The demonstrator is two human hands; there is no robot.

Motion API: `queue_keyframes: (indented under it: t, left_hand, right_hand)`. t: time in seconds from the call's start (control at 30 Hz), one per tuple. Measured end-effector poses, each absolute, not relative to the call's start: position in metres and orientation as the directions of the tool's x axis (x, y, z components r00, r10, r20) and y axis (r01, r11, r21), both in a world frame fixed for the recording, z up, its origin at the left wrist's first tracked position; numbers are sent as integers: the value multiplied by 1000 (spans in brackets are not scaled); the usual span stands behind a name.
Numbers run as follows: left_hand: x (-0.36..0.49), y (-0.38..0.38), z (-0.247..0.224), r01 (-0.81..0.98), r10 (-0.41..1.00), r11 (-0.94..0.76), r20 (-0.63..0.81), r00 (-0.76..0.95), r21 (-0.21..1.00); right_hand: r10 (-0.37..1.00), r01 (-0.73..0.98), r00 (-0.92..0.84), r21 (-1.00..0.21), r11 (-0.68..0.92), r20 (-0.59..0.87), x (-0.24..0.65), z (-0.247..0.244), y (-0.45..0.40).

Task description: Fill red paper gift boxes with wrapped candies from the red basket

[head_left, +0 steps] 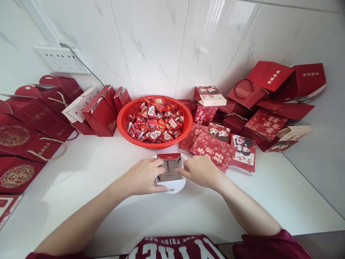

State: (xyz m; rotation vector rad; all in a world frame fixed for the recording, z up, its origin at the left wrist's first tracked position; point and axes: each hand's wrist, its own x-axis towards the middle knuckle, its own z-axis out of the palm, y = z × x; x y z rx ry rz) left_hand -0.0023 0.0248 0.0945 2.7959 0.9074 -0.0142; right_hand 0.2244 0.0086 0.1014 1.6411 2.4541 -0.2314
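A small open gift box (175,185), white inside with a red back flap, stands on the white counter in front of me. My left hand (145,176) grips its left side, fingertips dipping in over the edge and thumb against the front flap. At the right wall, my right hand (202,170) is closed, its thumb or a finger reaching over the rim and the other fingers curled. Interlocking cardboard tabs show at the box's bottom. Just behind it is a red plastic basket (122,135) filled with red-wrapped candies (156,122).
Red gift boxes with rope handles (47,149) crowd the left side. Folded and flat red boxes (212,149) are piled at the right, some close to my right hand. A power strip (61,59) with a cable hangs on the tiled wall (156,46).
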Motion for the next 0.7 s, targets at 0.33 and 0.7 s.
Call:
queue_keyframes:
  t: [0.33, 0.7]
  left_hand:
    - [-5, 29, 94, 503, 500, -809, -95, 861, 304]
    - [-13, 7, 58, 461, 569, -779, 172, 804, 426]
  right_hand:
    - [850, 853, -522, -43, 520, -72, 217, 91, 8]
    - [731, 521, -627, -554, 650, 269, 217, 54, 8]
